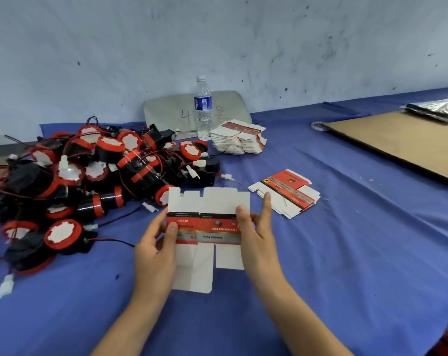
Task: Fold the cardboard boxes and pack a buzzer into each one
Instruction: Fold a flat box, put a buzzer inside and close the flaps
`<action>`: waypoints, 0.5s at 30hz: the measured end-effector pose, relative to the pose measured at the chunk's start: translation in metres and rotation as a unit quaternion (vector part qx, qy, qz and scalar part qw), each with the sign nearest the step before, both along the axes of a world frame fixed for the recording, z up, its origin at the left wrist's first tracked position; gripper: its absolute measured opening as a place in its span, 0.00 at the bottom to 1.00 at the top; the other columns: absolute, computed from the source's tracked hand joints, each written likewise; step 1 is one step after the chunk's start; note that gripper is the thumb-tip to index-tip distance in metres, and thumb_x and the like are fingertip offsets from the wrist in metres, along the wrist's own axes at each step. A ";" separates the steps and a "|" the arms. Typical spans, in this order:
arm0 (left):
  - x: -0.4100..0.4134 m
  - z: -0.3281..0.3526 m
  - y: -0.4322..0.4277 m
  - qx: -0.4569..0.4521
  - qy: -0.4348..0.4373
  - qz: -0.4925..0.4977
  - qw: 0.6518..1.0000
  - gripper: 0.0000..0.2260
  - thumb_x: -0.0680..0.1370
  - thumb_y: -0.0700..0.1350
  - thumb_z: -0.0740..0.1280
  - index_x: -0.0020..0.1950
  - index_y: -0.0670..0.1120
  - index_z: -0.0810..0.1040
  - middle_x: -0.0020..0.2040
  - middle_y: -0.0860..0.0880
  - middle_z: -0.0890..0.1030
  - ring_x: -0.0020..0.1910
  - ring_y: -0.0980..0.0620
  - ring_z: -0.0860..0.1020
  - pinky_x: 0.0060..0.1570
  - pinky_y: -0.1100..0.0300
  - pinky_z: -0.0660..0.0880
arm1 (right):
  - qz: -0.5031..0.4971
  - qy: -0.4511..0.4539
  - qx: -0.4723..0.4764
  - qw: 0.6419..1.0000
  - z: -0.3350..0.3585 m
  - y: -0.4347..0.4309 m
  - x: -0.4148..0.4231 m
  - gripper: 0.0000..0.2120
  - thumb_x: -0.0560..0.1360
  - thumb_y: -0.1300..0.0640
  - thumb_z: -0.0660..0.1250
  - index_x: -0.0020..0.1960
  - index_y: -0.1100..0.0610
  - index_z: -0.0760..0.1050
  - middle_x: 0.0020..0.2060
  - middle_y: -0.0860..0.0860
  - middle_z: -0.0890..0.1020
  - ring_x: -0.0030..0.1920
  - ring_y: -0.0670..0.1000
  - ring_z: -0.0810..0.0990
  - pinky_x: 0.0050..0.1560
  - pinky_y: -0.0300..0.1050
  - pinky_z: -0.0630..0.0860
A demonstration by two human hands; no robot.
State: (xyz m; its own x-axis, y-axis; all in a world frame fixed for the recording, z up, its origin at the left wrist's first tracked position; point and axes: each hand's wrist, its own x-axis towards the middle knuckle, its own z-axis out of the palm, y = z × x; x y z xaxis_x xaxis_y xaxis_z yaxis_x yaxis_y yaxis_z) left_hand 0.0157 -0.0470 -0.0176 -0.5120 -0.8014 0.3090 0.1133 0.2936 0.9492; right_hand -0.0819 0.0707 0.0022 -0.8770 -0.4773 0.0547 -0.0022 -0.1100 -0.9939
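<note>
Both hands hold one flat, unfolded box (208,227) just above the blue surface (346,227): left hand (157,249) and right hand (256,227) each pinch an end, fingers curled round it. The buzzers (89,181) are piled at left.

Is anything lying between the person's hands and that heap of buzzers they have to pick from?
Nothing visible blocks the way. The heap of buzzers lies just left of the left hand, with only blue cloth and a loose wire between. That hand and the right hand grip the flat box, not yet folded.
</note>
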 end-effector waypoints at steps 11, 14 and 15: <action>0.007 0.005 0.016 -0.018 -0.017 -0.156 0.987 0.45 0.68 0.60 0.73 0.78 0.60 0.51 0.68 0.61 0.74 0.65 0.63 0.73 0.56 0.73 0.71 | 0.064 0.011 0.011 0.998 0.009 0.005 -0.010 0.19 0.77 0.37 0.60 0.62 0.33 0.54 0.34 0.24 0.76 0.39 0.24 0.75 0.35 0.19 0.67; 0.004 0.002 0.017 -0.008 -0.041 -0.167 0.985 0.52 0.65 0.54 0.79 0.77 0.63 0.46 0.68 0.64 0.72 0.62 0.67 0.74 0.54 0.74 0.71 | 0.090 0.019 0.014 0.996 0.008 0.002 -0.005 0.21 0.72 0.35 0.61 0.62 0.34 0.60 0.43 0.33 0.81 0.45 0.33 0.80 0.42 0.25 0.72; 0.003 0.000 0.021 -0.010 -0.048 -0.181 0.982 0.53 0.66 0.50 0.80 0.77 0.62 0.45 0.66 0.64 0.74 0.61 0.66 0.75 0.52 0.73 0.72 | 0.107 0.024 0.017 0.994 0.005 -0.001 -0.001 0.21 0.74 0.37 0.61 0.64 0.36 0.61 0.49 0.37 0.81 0.48 0.35 0.80 0.47 0.28 0.74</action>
State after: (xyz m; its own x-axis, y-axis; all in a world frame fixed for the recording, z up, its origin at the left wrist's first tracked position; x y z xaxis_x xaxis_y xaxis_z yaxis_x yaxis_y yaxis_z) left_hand 0.0190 -0.0265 -0.0177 -0.7896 -0.5561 0.2595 0.1240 0.2695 0.9550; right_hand -0.0827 0.0697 0.0069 -0.7517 -0.6552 0.0750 -0.0306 -0.0790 -0.9964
